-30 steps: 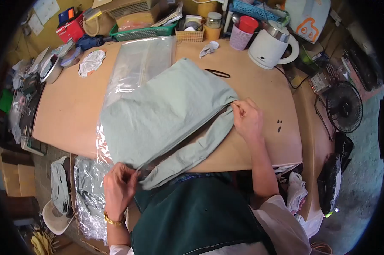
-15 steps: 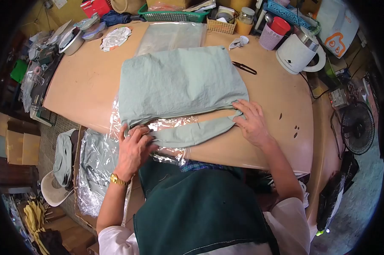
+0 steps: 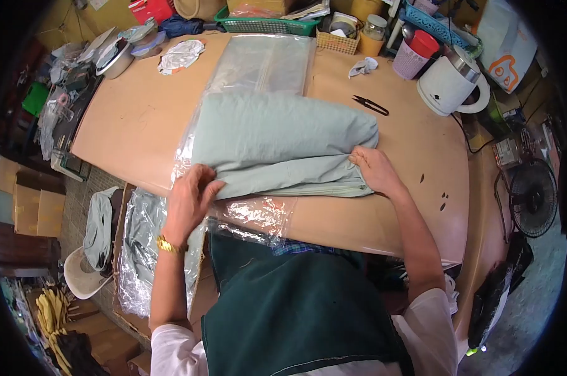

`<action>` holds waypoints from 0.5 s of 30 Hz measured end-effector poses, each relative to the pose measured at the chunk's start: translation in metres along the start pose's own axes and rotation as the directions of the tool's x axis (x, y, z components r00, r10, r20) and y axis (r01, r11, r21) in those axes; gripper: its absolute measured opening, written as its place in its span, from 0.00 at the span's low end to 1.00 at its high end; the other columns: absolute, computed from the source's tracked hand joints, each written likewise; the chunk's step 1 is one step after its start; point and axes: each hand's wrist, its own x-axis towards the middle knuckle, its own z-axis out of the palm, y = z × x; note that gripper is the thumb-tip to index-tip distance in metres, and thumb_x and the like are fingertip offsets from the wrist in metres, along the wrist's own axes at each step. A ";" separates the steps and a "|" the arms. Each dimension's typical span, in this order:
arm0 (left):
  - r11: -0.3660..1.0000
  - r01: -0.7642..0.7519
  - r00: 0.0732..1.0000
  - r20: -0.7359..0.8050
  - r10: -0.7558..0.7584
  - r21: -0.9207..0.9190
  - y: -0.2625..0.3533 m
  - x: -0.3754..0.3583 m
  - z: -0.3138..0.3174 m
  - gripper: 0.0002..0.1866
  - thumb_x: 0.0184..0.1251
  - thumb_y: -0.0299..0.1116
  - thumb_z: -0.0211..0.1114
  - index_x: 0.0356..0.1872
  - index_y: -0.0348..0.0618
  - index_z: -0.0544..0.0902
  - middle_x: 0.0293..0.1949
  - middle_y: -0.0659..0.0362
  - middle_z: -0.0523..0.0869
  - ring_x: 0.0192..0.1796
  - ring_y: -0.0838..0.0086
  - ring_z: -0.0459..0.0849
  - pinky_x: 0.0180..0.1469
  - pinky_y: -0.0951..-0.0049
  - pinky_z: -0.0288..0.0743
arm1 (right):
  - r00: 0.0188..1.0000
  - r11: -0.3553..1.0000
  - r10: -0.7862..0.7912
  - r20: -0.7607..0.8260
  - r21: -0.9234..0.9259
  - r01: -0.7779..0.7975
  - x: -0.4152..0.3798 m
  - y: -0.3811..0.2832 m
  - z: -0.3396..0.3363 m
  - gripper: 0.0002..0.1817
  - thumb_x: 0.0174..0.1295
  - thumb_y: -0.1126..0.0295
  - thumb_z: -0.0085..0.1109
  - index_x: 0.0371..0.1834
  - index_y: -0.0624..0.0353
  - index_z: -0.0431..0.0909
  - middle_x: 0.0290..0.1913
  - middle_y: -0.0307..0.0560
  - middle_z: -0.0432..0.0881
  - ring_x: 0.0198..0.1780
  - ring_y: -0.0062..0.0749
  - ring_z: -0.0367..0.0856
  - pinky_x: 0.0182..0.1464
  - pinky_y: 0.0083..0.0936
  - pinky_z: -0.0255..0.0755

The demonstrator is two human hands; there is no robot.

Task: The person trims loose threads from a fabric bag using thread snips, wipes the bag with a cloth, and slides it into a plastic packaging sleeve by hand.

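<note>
A folded pale grey-green cloth (image 3: 277, 135) lies across the table in front of me, with a flap turned up along its near side and a stitched hem at the near right. My left hand (image 3: 190, 194) is closed at the cloth's left end, thumb along the near fold. At the right end, my right hand (image 3: 377, 170) pinches the edge of the fold. Clear plastic bags (image 3: 255, 66) lie flat beyond the cloth, and crinkled clear plastic (image 3: 258, 216) pokes out under its near side.
Black thread snips (image 3: 371, 105) lie beyond the cloth to the right. A white kettle (image 3: 446, 84) stands at the back right. At the back are a green basket (image 3: 264, 25) and a crumpled white cloth (image 3: 181, 56). A box of plastic-wrapped cloth (image 3: 144, 250) sits below left.
The near edge of the cloth has been drawn up and folded over, making the bundle narrower. My right hand has closed on the fold, and my left hand has shifted slightly away from me.
</note>
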 end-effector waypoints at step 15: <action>0.951 -0.300 0.949 -0.083 0.306 0.071 0.066 -0.008 -0.015 0.21 0.45 0.28 0.77 0.43 0.41 0.82 0.43 0.52 0.82 0.45 0.59 0.82 0.44 0.62 0.76 | 0.994 0.984 0.096 -0.043 0.153 -0.089 -0.015 0.014 -0.001 0.15 0.68 0.64 0.53 0.29 0.65 0.72 0.22 0.53 0.72 0.25 0.34 0.67 0.32 0.33 0.66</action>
